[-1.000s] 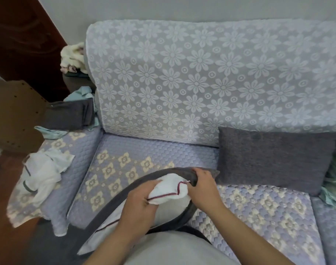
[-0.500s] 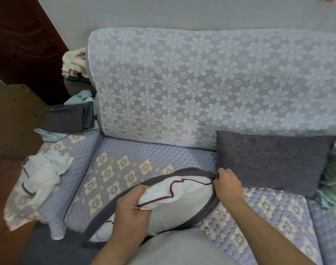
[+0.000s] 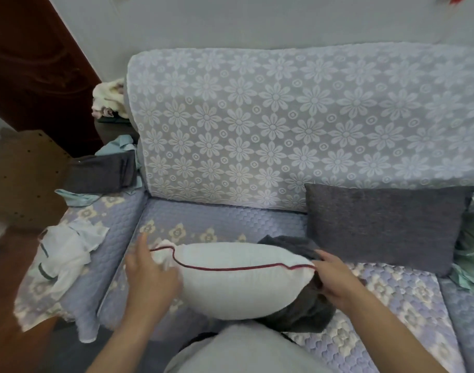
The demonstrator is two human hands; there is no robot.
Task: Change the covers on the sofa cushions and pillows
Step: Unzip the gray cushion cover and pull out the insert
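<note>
- Pillow (image 3: 238, 284), white with dark red piping, lies across the front of the sofa seat (image 3: 225, 219).
- Left hand (image 3: 149, 275) is spread, fingers straight, against the pillow's left end.
- Right hand (image 3: 335, 278) pinches the grey cover (image 3: 303, 316) bunched round the pillow's right end.
- Grey cushion (image 3: 386, 224) leans on the floral backrest (image 3: 284, 125).

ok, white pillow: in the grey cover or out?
Mostly out. The white pillow lies bare across its width; the grey cover is bunched around its right end only, where the right hand grips it.
</note>
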